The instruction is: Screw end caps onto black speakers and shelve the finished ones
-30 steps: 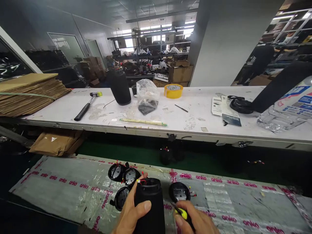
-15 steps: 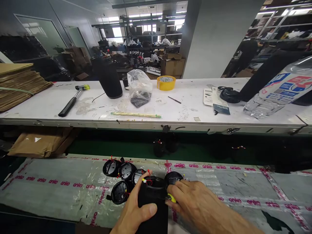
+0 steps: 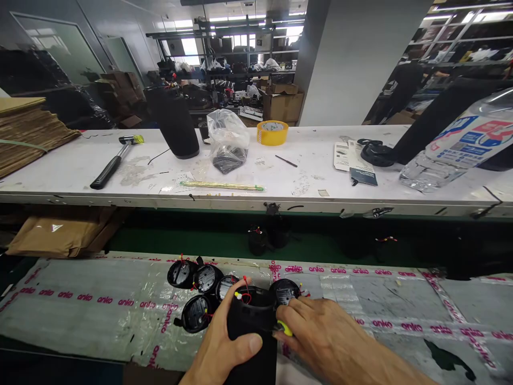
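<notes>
My left hand (image 3: 219, 337) wraps round a black fabric-covered cylinder (image 3: 253, 350), its thumb on the near side. The cylinder's open rim faces up, with red wires and small white and yellow connectors (image 3: 239, 295) sticking out of it. My right hand (image 3: 320, 331) is closed round a small yellow-handled tool (image 3: 285, 328) against the cylinder's right side, just below the rim. The tool's working end is hidden, so I cannot tell its kind. Left of the cylinder, several round black parts with wires (image 3: 196, 314) lie together; another round black part (image 3: 285, 291) is just right of the rim.
A white shelf (image 3: 224, 199) crosses behind the work surface (image 3: 112, 326). On it are a hammer (image 3: 114, 163), a black cylinder (image 3: 176, 125), a bagged part (image 3: 228, 141), yellow tape (image 3: 272, 133) and a water bottle (image 3: 452, 144). Brown paper packages (image 3: 60, 232) lie below at left.
The view has shifted slightly. Both hands keep their grip on the cylinder and the yellow tool, with almost no movement between them.
</notes>
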{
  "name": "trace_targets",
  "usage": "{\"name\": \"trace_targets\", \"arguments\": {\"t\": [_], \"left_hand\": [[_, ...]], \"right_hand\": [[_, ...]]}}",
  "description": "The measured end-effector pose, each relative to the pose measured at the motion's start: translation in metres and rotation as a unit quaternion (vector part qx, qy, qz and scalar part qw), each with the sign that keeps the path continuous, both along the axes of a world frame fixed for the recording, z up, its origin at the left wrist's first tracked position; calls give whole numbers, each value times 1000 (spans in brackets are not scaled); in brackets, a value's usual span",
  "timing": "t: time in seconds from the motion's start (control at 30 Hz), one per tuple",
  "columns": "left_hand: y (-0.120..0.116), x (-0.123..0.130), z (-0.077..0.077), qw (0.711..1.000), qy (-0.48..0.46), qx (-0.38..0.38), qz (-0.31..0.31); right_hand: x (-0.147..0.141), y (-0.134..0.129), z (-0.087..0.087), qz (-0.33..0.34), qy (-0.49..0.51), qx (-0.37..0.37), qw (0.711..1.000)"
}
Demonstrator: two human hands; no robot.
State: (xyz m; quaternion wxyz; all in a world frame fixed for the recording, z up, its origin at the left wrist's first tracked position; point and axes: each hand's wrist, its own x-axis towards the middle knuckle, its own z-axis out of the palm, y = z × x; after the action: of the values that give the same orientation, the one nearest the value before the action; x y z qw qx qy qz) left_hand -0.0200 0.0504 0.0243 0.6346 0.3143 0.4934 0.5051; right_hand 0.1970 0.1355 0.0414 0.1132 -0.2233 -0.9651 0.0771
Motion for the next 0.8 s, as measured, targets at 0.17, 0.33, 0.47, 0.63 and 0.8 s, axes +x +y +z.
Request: {"name": "trace_targets", "arguments": {"t": [0.17,0.33,0.47,0.63,0.8], "left_hand": [[-1,0,-2,1000,19,-1,4],[-1,0,-2,1000,28,-5,7],[-1,1,-3,1000,26,-9,15],[-2,1,-3,999,46,-10,12],[-4,4,-2,992,122,-19,36]], "right_hand": [[4,-1,-2,7,-9,-7,1000],[4,-1,-3,6,-10,-24,1000],[2,2,-2,9,-14,-18,1000],[2,2,-3,11,-19,-2,1000],[3,-5,-10,-3,-58,22,998]]}}
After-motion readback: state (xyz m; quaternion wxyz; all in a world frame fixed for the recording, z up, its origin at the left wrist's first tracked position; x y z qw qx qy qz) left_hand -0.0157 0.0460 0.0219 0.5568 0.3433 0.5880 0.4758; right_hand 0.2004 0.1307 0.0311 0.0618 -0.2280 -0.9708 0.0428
